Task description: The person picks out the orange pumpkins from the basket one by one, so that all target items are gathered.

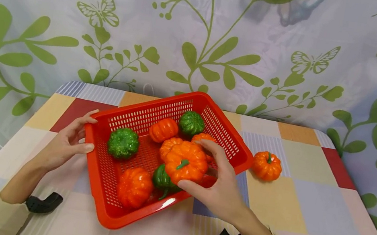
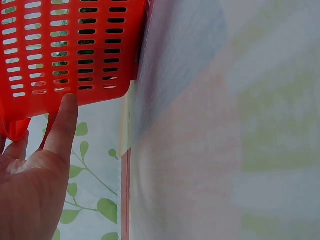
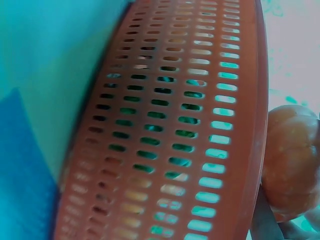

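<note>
My left hand [image 1: 63, 145] grips the left rim of a red plastic basket [image 1: 93, 178]. In the left wrist view, the left hand [image 2: 37, 175] has a fingertip against the slotted wall of the basket [image 2: 65, 102]. My right hand [image 1: 223, 187] holds an orange toy pumpkin [image 1: 187, 160] with a green stem, thumb below and fingers over the far side. This pumpkin is above the basket's near right side, overlapping other pumpkins in the head view. In the right wrist view, the pumpkin [image 3: 290, 162] shows past the basket rim [image 3: 260, 120].
Inside the basket lie green pumpkins [image 1: 123, 143] and orange pumpkins [image 1: 135, 187], several in all. Another orange pumpkin [image 1: 267, 166] sits on the patchwork tablecloth [image 1: 325, 207], right of the basket. A leaf-patterned curtain [image 1: 224, 25] hangs behind the table.
</note>
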### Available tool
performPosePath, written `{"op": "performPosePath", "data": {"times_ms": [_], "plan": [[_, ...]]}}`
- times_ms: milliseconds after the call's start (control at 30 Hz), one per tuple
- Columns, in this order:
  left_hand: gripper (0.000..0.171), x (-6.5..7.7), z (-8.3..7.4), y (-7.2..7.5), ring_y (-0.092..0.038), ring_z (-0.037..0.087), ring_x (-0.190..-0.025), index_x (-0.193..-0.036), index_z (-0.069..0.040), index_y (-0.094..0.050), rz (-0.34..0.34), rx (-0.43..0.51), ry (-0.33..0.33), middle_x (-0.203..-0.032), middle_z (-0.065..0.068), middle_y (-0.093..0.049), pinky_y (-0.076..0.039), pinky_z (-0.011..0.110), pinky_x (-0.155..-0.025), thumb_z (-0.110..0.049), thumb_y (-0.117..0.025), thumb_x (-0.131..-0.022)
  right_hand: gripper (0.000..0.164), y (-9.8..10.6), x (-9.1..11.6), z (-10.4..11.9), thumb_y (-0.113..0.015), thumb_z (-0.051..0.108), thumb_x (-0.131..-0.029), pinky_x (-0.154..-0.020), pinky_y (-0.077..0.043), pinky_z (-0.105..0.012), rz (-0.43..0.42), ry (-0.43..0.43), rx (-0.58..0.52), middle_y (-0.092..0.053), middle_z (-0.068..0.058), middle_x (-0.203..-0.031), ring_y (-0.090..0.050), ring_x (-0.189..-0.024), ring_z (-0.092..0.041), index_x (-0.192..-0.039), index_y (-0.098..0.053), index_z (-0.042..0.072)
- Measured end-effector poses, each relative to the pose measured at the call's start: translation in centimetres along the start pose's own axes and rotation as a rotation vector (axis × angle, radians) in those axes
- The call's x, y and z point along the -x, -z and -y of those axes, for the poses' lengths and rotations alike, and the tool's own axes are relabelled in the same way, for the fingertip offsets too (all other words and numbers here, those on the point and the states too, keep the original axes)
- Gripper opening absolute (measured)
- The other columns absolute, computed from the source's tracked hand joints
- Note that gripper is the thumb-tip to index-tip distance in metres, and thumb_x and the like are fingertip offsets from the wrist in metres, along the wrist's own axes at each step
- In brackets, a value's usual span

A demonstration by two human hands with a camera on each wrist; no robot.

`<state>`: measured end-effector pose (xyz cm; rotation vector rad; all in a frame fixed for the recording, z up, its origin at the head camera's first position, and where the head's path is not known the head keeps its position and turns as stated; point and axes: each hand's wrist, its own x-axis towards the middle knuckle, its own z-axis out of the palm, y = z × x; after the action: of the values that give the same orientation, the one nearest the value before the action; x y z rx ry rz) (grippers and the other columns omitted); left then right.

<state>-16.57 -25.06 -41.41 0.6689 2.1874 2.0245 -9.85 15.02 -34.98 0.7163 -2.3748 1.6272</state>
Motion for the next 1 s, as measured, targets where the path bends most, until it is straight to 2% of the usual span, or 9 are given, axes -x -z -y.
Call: {"op": "performPosePath", "data": {"times_ms": [133, 300, 400, 567, 733, 833, 1000], "plan": [[0.055, -0.1, 0.1, -0.1, -0.043, 0.019, -0.126, -0.141, -0.002, -0.037, 0.018, 0.015, -0.01, -0.162, 0.005, -0.016, -0.057, 0.03, -0.082, 0.013, -0.053, -0.09, 0.079, 1.3, 1.4, -0.3, -0.086, 0.007, -0.073, -0.088, -0.053, -0.03, -0.005, 0.014, 0.008, -0.05, 0.0, -0.138, -0.054, -0.119, -0.021, -0.141, -0.046, 0.015], [0.055, -0.2, 0.2, 0.1, -0.042, 0.02, -0.127, -0.142, -0.003, -0.038, 0.036, 0.027, -0.03, -0.162, 0.005, -0.015, -0.056, 0.03, -0.083, 0.013, -0.051, -0.09, 0.079, 2.8, 2.7, -0.5, -0.087, 0.002, -0.071, -0.08, -0.055, -0.028, -0.031, 0.038, 0.076, -0.052, -0.001, -0.135, -0.055, -0.111, -0.019, -0.139, -0.05, 0.015], [0.055, -0.2, 0.2, 0.2, -0.041, 0.021, -0.127, -0.141, -0.003, -0.038, 0.031, 0.024, -0.029, -0.162, 0.005, -0.015, -0.056, 0.03, -0.083, 0.013, -0.052, -0.09, 0.078, 3.5, 3.2, -0.5, -0.087, 0.001, -0.07, -0.078, -0.056, -0.029, -0.035, 0.024, 0.095, -0.054, -0.001, -0.133, -0.053, -0.109, -0.018, -0.138, -0.051, 0.014], [0.055, -0.1, 0.3, 0.2, -0.041, 0.021, -0.126, -0.141, -0.003, -0.038, 0.027, 0.027, -0.027, -0.162, 0.007, -0.013, -0.056, 0.03, -0.084, 0.013, -0.051, -0.09, 0.079, 4.3, 4.0, -0.6, -0.086, -0.003, -0.069, -0.08, -0.056, -0.028, -0.039, 0.0, 0.095, -0.054, -0.002, -0.133, -0.052, -0.116, -0.019, -0.138, -0.051, 0.012], [0.055, -0.2, 0.4, 0.1, -0.042, 0.02, -0.126, -0.141, -0.004, -0.039, 0.026, 0.034, -0.029, -0.162, 0.008, -0.013, -0.056, 0.03, -0.084, 0.014, -0.051, -0.09, 0.078, 5.3, 4.7, -0.8, -0.081, -0.013, -0.067, -0.08, -0.055, -0.025, -0.067, 0.019, 0.055, -0.056, -0.01, -0.129, -0.054, -0.115, -0.02, -0.137, -0.051, 0.004], [0.055, -0.2, 0.4, 0.1, -0.042, 0.021, -0.126, -0.141, -0.003, -0.039, 0.023, 0.034, -0.031, -0.162, 0.007, -0.013, -0.056, 0.03, -0.084, 0.014, -0.051, -0.09, 0.077, 5.9, 5.2, -0.8, -0.078, -0.019, -0.068, -0.083, -0.053, -0.022, -0.094, -0.014, 0.026, -0.055, -0.014, -0.129, -0.053, -0.114, -0.02, -0.136, -0.049, -0.001], [0.055, -0.1, 0.3, 0.2, -0.041, 0.021, -0.127, -0.142, -0.003, -0.039, 0.02, 0.028, -0.031, -0.162, 0.005, -0.014, -0.055, 0.029, -0.085, 0.013, -0.051, -0.09, 0.075, 7.2, 6.1, -1.1, -0.074, -0.021, -0.07, -0.089, -0.051, -0.02, -0.154, -0.099, 0.025, -0.053, -0.011, -0.132, -0.052, -0.116, -0.019, -0.137, -0.047, -0.004]]}}
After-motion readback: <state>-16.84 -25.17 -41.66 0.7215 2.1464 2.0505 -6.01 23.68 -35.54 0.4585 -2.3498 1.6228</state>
